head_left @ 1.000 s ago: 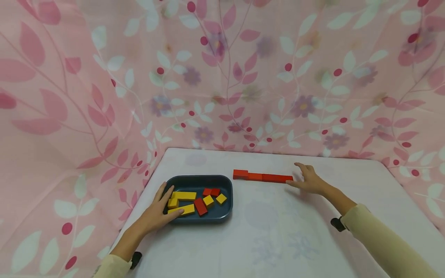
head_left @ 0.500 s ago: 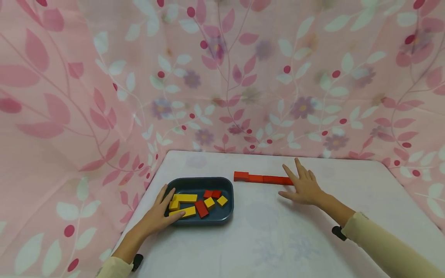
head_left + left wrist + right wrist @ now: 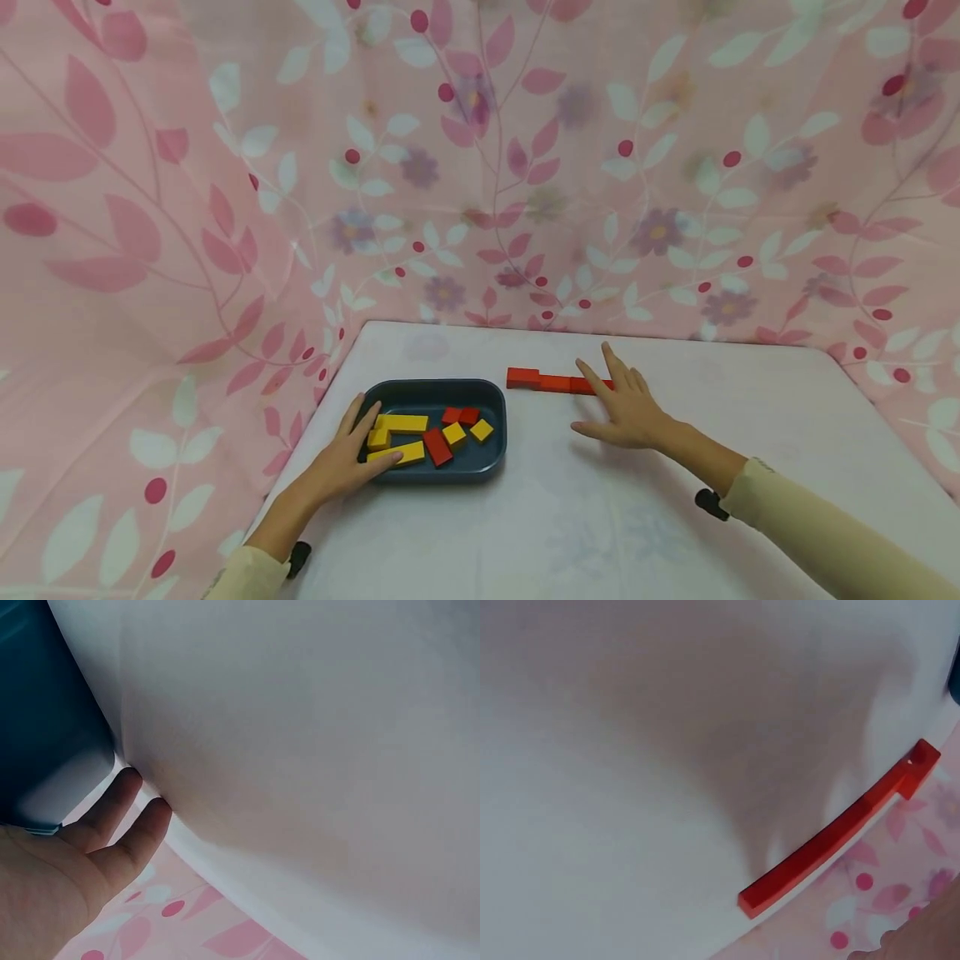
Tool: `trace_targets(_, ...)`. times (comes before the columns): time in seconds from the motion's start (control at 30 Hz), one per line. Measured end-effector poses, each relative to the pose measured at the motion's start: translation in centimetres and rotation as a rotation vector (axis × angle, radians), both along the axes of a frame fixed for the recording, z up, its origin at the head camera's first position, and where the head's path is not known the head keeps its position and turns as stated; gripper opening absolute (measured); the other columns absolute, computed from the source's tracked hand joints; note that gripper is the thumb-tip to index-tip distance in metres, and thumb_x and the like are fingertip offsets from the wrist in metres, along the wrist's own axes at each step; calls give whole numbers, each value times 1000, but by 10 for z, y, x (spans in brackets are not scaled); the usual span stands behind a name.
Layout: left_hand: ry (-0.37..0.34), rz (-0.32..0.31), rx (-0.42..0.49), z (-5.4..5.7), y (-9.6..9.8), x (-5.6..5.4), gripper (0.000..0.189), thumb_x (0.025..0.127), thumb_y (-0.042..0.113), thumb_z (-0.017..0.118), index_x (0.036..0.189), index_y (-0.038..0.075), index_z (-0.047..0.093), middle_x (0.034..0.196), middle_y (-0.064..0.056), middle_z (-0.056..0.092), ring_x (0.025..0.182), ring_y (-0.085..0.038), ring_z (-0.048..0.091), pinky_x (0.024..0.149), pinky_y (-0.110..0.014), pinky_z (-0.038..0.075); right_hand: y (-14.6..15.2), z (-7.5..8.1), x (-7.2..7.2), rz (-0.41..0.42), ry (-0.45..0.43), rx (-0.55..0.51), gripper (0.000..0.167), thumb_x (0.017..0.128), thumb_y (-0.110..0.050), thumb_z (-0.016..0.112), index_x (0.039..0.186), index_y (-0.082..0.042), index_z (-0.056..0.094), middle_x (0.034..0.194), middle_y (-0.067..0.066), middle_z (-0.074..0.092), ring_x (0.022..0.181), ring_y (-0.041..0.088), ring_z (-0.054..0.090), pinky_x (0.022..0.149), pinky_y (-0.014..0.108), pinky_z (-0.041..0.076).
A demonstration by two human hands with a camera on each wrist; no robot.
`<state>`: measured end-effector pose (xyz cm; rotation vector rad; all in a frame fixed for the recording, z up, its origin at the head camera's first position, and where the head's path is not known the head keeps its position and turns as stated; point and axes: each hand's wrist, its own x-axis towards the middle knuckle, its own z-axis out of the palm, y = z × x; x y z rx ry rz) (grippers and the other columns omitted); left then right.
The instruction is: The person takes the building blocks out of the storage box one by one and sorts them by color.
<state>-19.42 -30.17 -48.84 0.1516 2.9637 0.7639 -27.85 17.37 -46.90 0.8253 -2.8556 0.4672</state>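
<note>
My left hand (image 3: 341,458) rests on the left end of a dark blue tray (image 3: 457,477), its fingers fairly straight and spread, the thumb reaching over the rim above a yellow block (image 3: 402,453). In the left wrist view two fingers (image 3: 139,840) extend beside the outside of the tray (image 3: 45,712). Red blocks lie end to end in a row (image 3: 555,383) on the white table, with a taller-standing red block (image 3: 522,378) at the left end. My right hand (image 3: 633,412), fingers spread and holding nothing, hovers before the row's right part, hiding its end.
Inside the tray are more yellow blocks (image 3: 405,423) and red blocks (image 3: 437,447). A white cloth (image 3: 570,517) covers the table. Pink floral fabric (image 3: 525,167) rises behind the table's far edge and along its left side.
My right hand has left the right end of the red row, spread its fingers and shifted left and slightly nearer to me. The left hand and tray stay put.
</note>
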Motion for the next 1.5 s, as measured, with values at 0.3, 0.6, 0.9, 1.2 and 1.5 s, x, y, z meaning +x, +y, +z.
trace_targets(0.3, -19, 9, 4, -2, -1, 2, 100, 83, 71, 61, 160, 23, 17, 167, -12, -4, 143, -50, 30, 103, -70, 40, -32, 14, 12, 64, -45, 38, 106, 79, -70, 66, 160, -32, 9, 167, 12, -10, 150, 41, 16, 117, 70, 16)
trace_targets(0.6, -20, -1, 18, -2, -1, 1, 100, 82, 69, 62, 159, 24, 19, 167, -12, -3, 143, -49, 30, 102, -69, 41, -56, 18, 19, 122, -130, 66, 104, 79, -70, 66, 159, -38, 8, 168, 6, -8, 149, 38, 22, 112, 69, 29)
trace_targets(0.9, -23, -7, 28, -1, 0, 1, 99, 83, 70, 62, 160, 26, 17, 167, -11, -4, 143, -49, 30, 102, -70, 40, -85, 34, 24, 201, -200, 1, 102, 80, -66, 68, 157, -45, 4, 168, -1, -7, 151, 33, 21, 110, 64, 38)
trace_targets(1.2, 0, -7, -9, 5, 0, -4, 112, 76, 70, 69, 160, 20, 15, 164, -12, 5, 130, -45, 46, 101, -64, 46, -123, 30, 25, 320, -385, -143, 97, 83, -51, 75, 156, -44, 11, 167, -1, 3, 150, 25, 23, 112, 53, 41)
trace_targets(1.5, -9, -40, 37, 2, -2, -8, 114, 78, 63, 72, 160, 19, 9, 166, -14, -3, 146, -47, 22, 107, -71, 34, -159, 20, 13, 396, -481, -405, 85, 82, -27, 81, 152, -25, 32, 153, 3, 44, 139, 26, 45, 112, 45, 43)
